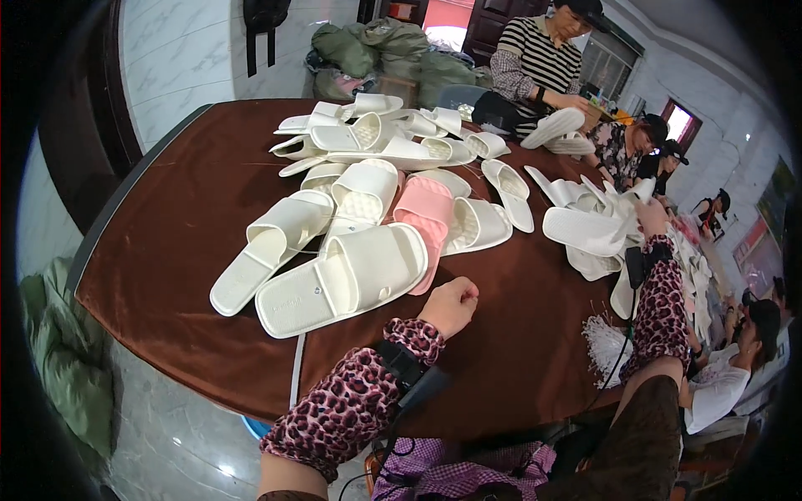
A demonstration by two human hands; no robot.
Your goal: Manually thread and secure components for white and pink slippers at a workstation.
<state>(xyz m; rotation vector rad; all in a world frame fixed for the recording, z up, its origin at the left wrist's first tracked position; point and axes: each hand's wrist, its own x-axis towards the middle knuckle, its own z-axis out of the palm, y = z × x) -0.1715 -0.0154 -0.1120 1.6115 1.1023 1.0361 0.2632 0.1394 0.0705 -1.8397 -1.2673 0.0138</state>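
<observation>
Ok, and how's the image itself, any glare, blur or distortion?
Head view: fisheye bends the brown table's edges and blackens the corners; head view: the grey floor shows bright glare spots; head view: the front white slipper and pink slipper look fairly sharp.

No wording can be read with certainty. A faint line of small raised lettering runs across the flat insole of the large cream-white, wide-strapped moulded slipper [342, 280] at the front of the table, with a small round dark mark nearer its strap. On the far right wall, a flat red-and-pink rectangular poster [756, 244] may carry print, but it sits small and warped near the fisheye rim, too blurred to make out.
</observation>
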